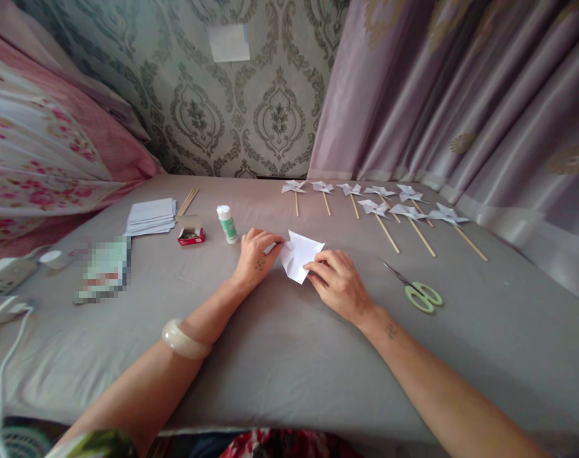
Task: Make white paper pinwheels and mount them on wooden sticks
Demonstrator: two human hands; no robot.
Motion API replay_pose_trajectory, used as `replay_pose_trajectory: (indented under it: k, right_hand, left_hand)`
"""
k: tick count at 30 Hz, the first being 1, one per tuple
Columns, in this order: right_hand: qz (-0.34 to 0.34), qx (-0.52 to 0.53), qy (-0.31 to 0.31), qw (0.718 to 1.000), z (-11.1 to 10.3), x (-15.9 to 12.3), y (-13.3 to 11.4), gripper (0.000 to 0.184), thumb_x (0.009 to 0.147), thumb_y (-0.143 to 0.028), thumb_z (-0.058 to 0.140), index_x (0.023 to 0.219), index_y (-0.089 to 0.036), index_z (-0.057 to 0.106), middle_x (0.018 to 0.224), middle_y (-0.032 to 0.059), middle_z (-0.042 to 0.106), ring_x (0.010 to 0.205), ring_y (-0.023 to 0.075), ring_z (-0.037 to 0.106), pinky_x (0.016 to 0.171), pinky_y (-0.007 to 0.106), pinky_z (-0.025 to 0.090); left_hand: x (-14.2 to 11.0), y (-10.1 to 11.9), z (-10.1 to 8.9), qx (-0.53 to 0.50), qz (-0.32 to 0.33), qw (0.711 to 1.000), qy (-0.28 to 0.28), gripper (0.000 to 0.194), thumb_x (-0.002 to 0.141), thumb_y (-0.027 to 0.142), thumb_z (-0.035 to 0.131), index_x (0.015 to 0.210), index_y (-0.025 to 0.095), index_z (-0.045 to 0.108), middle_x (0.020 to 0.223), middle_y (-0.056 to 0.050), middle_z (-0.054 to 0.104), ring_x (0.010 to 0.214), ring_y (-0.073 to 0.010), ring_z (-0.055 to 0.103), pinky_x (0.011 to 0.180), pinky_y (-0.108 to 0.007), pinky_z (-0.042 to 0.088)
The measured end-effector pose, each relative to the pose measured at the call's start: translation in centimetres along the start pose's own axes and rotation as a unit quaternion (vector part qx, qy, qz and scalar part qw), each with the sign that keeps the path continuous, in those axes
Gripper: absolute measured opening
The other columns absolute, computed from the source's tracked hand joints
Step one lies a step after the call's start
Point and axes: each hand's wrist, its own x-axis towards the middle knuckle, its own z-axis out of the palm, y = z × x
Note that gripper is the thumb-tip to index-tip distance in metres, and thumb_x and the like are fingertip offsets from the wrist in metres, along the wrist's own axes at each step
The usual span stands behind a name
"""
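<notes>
Between my hands is a white paper square point(304, 253), partly cut and with a corner bent in on its left side. My left hand point(259, 253) pinches the paper's left edge between thumb and fingers. At the lower right edge, my right hand point(339, 280) grips the same sheet with its fingertips. Just beyond my left hand stands a green and white glue stick point(227, 224). Scissors point(415, 292) with light green handles lie to the right of my right hand, their blades pointing away to the left.
Several paper pinwheels point(375, 208) on wooden sticks lie at the back right. A stack of white paper point(150, 216), wooden sticks point(189, 201) and a small red open box point(190, 236) are at the back left. A power strip point(10, 273) with a cable sits at the left edge.
</notes>
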Motion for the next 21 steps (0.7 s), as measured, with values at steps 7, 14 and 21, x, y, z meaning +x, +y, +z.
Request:
replay_pose_trajectory:
  k: [7, 14, 21]
  right_hand:
    - [-0.036, -0.028, -0.052, 0.998, 0.2, 0.0, -0.2, 0.015, 0.09, -0.02, 0.054, 0.083, -0.021, 0.068, 0.084, 0.0041, 0.063, 0.083, 0.0186, 0.053, 0.077, 0.033, 0.034]
    - [0.01, -0.008, -0.095, 0.995, 0.9, -0.2, -0.2, 0.012, 0.088, -0.024, 0.06, 0.081, -0.022, 0.069, 0.083, 0.0032, 0.065, 0.084, 0.0178, 0.056, 0.074, 0.032, 0.033]
    - [0.056, 0.031, -0.128, 0.99, 0.8, -0.2, -0.2, 0.015, 0.09, -0.026, 0.056, 0.086, -0.021, 0.07, 0.088, 0.0042, 0.065, 0.089, 0.0192, 0.057, 0.076, 0.033, 0.037]
  left_hand:
    - [0.2, 0.2, 0.5, 0.013, 0.025, 0.999, -0.025, 0.017, 0.088, 0.024, 0.054, 0.092, 0.023, 0.071, 0.094, -0.003, 0.073, 0.095, -0.0209, 0.056, 0.086, -0.037, 0.036]
    - [-0.3, 0.6, 0.9, 0.024, 0.038, 0.998, -0.034, 0.018, 0.086, 0.025, 0.056, 0.098, 0.024, 0.07, 0.108, -0.004, 0.07, 0.104, -0.022, 0.052, 0.089, -0.038, 0.036]
    - [-2.8, 3.1, 0.0, 0.088, 0.094, 0.99, -0.062, 0.02, 0.087, 0.028, 0.053, 0.089, 0.025, 0.072, 0.112, -0.005, 0.066, 0.108, -0.0268, 0.047, 0.09, -0.045, 0.034]
